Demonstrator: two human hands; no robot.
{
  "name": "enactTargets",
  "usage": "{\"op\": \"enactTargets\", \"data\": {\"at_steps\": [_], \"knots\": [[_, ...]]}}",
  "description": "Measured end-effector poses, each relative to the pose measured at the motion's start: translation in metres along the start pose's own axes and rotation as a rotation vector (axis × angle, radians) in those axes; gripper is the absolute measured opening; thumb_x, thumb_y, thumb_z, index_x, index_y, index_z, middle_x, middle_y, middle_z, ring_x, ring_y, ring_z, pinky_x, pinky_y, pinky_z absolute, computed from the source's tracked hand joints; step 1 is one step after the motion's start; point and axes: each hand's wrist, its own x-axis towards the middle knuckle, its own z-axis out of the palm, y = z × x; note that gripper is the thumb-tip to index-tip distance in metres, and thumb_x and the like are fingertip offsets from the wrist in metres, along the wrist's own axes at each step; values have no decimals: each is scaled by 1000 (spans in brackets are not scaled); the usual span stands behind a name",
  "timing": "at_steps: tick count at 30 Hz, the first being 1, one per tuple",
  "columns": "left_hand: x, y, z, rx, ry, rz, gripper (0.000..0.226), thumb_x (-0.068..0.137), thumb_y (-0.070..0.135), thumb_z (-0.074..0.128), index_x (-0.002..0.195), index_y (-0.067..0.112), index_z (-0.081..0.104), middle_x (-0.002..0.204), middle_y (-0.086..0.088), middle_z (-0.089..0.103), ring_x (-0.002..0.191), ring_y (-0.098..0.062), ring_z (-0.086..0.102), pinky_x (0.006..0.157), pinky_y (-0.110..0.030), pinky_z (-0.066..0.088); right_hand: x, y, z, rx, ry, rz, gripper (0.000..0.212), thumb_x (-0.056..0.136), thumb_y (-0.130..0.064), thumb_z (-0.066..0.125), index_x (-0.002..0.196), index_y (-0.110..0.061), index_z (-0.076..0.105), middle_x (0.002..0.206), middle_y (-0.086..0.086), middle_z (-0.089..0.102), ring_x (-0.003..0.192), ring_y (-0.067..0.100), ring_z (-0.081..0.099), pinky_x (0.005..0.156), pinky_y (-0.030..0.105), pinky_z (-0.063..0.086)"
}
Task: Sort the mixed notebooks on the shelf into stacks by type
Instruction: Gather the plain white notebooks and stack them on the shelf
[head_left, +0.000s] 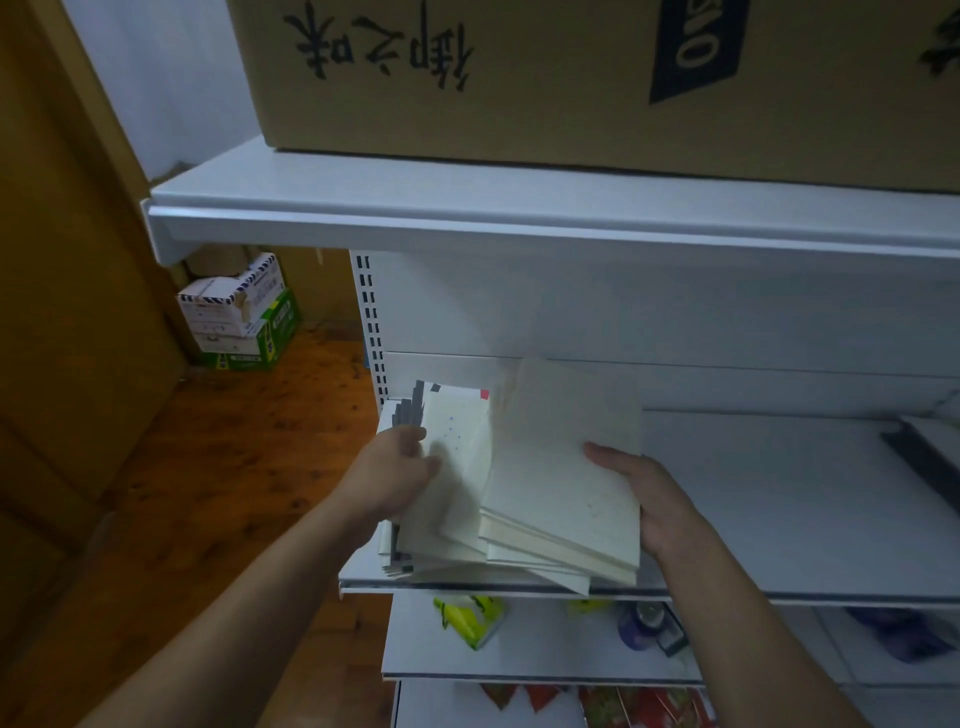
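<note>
Both forearms reach up from the bottom edge to the middle shelf (779, 493). Right hand (657, 501) holds a cream stack (561, 483) by its right edge, thumb on the top cover, fingers underneath and out of sight. Stack is tilted, near corner overhanging the shelf lip, resting partly on the mixed pile (457, 467) at the shelf's left end. Left hand (400, 470) is at the pile's left edge, against a white dotted cover. It is motion-blurred, so I cannot tell whether it grips or only steadies.

Handling, my judgement: thin soft-cover books, light singly, moderate as a block. Covers look smooth, so layers will likely slide and fan; the near edges are splayed. Best hold is along a long edge, thumb above, fingers below, squeezing the block square.

Surface: white shelf, smooth, with a dark flat item (919, 462) at far right.

Room: dim. Carton (519, 78) on the shelf above, wood floor (234, 441) at left with a small box (239, 312), yellow packet (467, 618) on the shelf below.
</note>
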Motion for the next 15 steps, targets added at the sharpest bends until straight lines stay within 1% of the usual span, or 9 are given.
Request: {"op": "enactTargets", "data": {"at_steps": [2, 4, 6, 9, 10, 13, 15], "knots": [[3, 1, 0, -137, 23, -68, 47, 95, 13, 57, 140, 8, 47, 139, -12, 53, 122, -30, 52, 95, -42, 48, 1, 0, 4, -7, -23, 16, 33, 81, -15, 70, 111, 0, 67, 102, 17, 73, 90, 30, 70, 78, 38, 57], [4, 4, 0, -286, 45, -135, 44, 93, 7, 57, 137, 3, 51, 132, -12, 56, 111, -28, 54, 89, -39, 50, 2, 0, 8, -4, -53, 22, 33, 81, -14, 69, 111, -2, 67, 99, 14, 74, 88, 28, 70, 76, 37, 58], [7, 10, 2, -356, 56, -172, 41, 92, 6, 59, 133, -1, 54, 127, -11, 55, 105, -24, 50, 90, -37, 45, 2, 1, 11, -12, -89, 43, 33, 80, -15, 69, 111, -3, 66, 99, 13, 74, 88, 27, 70, 75, 36, 58], [8, 21, 8, -344, 64, -204, 41, 91, 14, 64, 128, -3, 56, 112, -8, 53, 100, -23, 47, 85, -35, 38, 2, 4, 12, -13, -115, 86, 27, 86, -13, 65, 111, -3, 66, 96, 13, 74, 84, 26, 71, 69, 33, 59], [9, 24, 9, -340, 64, -212, 43, 90, 16, 66, 127, -4, 56, 111, -7, 53, 100, -24, 47, 83, -35, 38, 2, 4, 13, -8, -119, 96, 26, 87, -13, 64, 111, -2, 66, 95, 13, 74, 83, 25, 71, 68, 32, 59], [14, 28, 12, -312, 37, -231, 50, 88, 24, 69, 125, -3, 52, 118, -13, 54, 103, -27, 51, 80, -35, 42, 2, 5, 14, -16, -116, 106, 27, 87, -14, 64, 112, -2, 66, 97, 13, 73, 84, 26, 70, 68, 33, 59], [17, 30, 11, -294, 7, -244, 54, 85, 29, 71, 125, -2, 51, 114, -12, 54, 98, -26, 53, 75, -34, 43, 3, 5, 14, -20, -107, 107, 28, 86, -14, 65, 112, -2, 66, 97, 14, 74, 85, 26, 70, 68, 33, 59]]}}
